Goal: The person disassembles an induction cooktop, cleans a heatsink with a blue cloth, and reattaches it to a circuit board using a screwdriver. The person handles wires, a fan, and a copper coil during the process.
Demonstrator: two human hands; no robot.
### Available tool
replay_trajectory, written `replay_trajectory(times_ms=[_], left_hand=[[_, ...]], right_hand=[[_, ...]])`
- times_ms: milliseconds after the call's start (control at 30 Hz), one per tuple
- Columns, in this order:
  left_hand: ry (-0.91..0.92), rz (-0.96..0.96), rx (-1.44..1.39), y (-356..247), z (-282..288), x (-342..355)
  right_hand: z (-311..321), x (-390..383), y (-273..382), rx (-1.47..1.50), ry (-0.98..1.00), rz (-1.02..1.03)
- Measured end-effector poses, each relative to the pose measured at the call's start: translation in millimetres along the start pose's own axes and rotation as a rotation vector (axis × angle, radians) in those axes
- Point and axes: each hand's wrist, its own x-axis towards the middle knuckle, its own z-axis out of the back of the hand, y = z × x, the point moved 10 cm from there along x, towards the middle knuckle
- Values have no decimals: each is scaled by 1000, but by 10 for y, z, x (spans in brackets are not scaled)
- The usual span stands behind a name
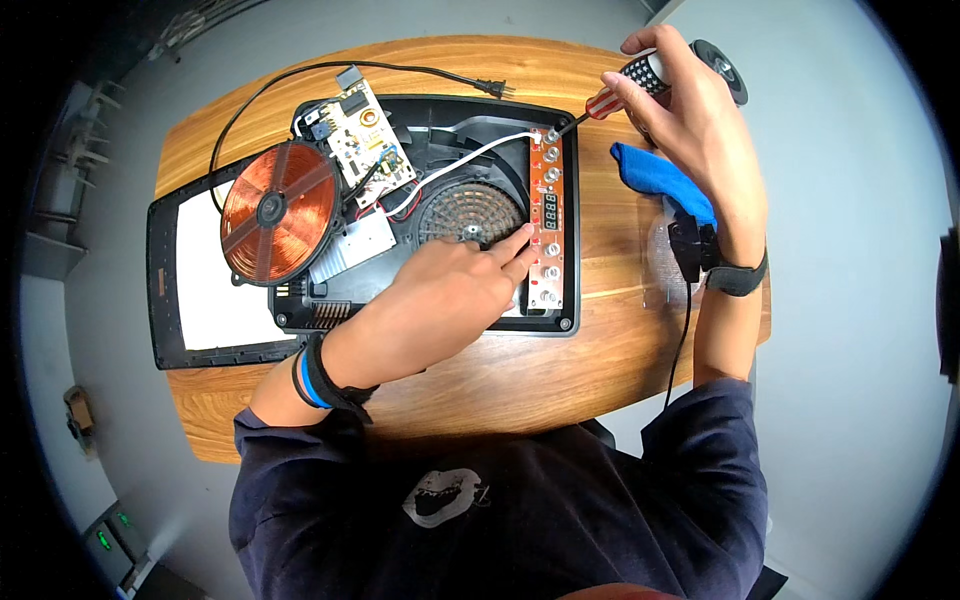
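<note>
My right hand (690,120) grips a screwdriver (605,100) with a flag-patterned handle, its tip at the upper end of a narrow button board (545,255) with a small display. A black round piece (725,70) shows behind that hand. My left hand (440,300) reaches across the opened black appliance housing (420,130), two fingertips touching the board's middle and the other fingers partly bent. Inside the housing are a circuit board (355,115) and a round fan grille (460,200). A copper coil (300,200) lies over its left side.
The wooden table (600,370) also holds a white-faced panel (190,280) at left, a black plugged cord (450,75) at back, and a blue cloth (640,175) at right, beside a clear plastic item (660,270) and a cabled black device (690,250) near my right wrist.
</note>
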Motion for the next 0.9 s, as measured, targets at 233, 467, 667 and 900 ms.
replay_trajectory(times_ms=[233,467,667,900], left_hand=[[4,10,17,41,3,-38],[-7,13,16,5,22,-32],[-84,-6,90,-78,59,98],[-208,79,-82,-102,226,187]], right_hand=[[199,-126,35,172,-273,47],[150,-344,-38,86,-232,-9],[-297,-665,-307,144,-118,42],[-878,-907,-395,140,130,-29]])
